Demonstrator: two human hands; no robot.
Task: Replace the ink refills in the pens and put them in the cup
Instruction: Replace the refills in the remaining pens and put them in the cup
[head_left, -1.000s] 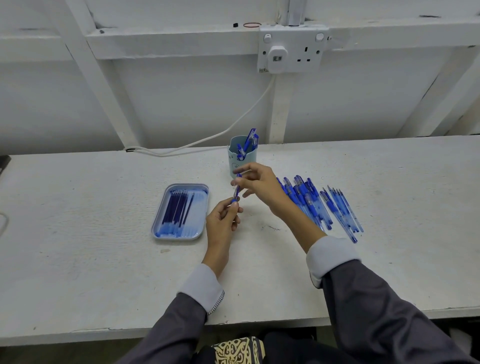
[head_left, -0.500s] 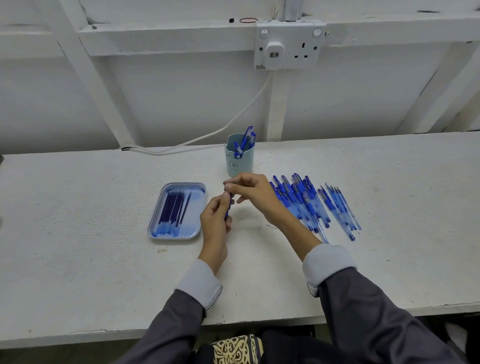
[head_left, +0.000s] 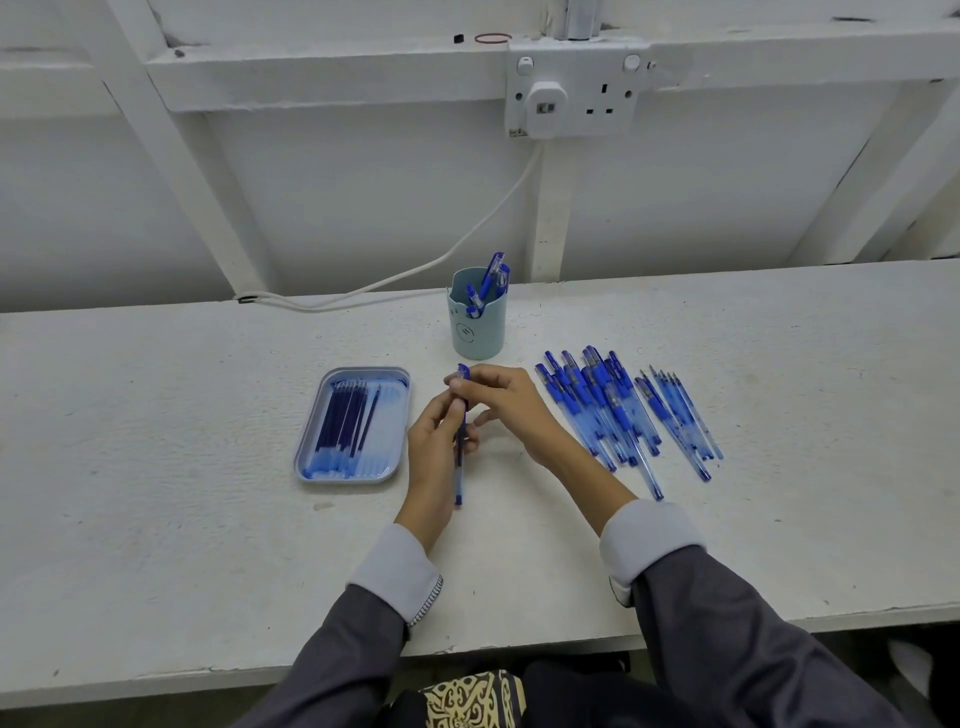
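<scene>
A blue pen (head_left: 460, 467) stands nearly upright between my hands, in the middle of the white table. My left hand (head_left: 434, 457) grips its barrel. My right hand (head_left: 501, 402) pinches the blue cap end at the top. A pale blue cup (head_left: 478, 330) behind my hands holds several blue pens. To the left lies a light blue tray (head_left: 397, 415) with several dark blue refills (head_left: 345, 426). A pile of blue pens (head_left: 602, 410) lies to the right, with a few loose refills (head_left: 685, 421) beside it.
The white table (head_left: 156, 467) runs across the view, its front edge near my sleeves. A white cable (head_left: 415, 270) runs from a wall socket (head_left: 571, 93) down onto the table behind the cup.
The pen has come down lower in front of me. More of its barrel now shows below my left hand, and my right hand has closed on its top end.
</scene>
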